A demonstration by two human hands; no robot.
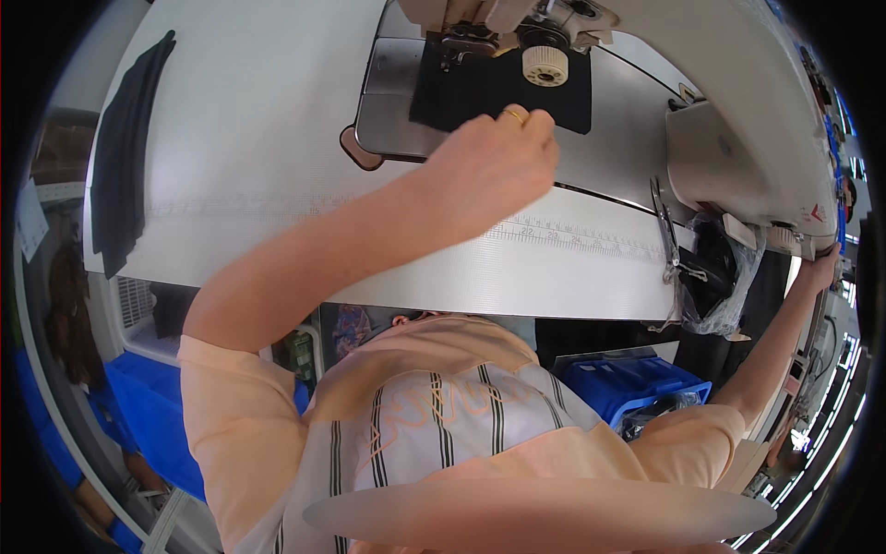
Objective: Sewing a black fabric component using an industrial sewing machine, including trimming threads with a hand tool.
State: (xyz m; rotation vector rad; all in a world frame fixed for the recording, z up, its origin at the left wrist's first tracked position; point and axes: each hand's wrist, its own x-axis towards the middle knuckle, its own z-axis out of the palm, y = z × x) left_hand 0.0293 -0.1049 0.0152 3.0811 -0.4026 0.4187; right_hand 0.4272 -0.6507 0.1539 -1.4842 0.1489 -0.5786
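Observation:
A black fabric piece (554,102) lies flat on the metal bed of a sewing machine (748,92), partly under the needle area and a cream ribbed dial (544,66). My left hand (508,157) is over the near edge of this fabric, its fingers bent and closed, a ring on one. Its fingertips are hidden, so what they pinch, if anything, does not show. Far to the right, my right hand (820,270) reaches up to the end of the machine, beside a ribbed round part (784,240). The fingers of that hand are mostly hidden.
A stack of dark fabric strips (129,157) lies at the table's left end. Along the white table (415,277) runs a printed ruler. Tweezers (663,222) and a clear plastic bag (729,286) with black contents sit at the right. Blue bins (637,383) stand below.

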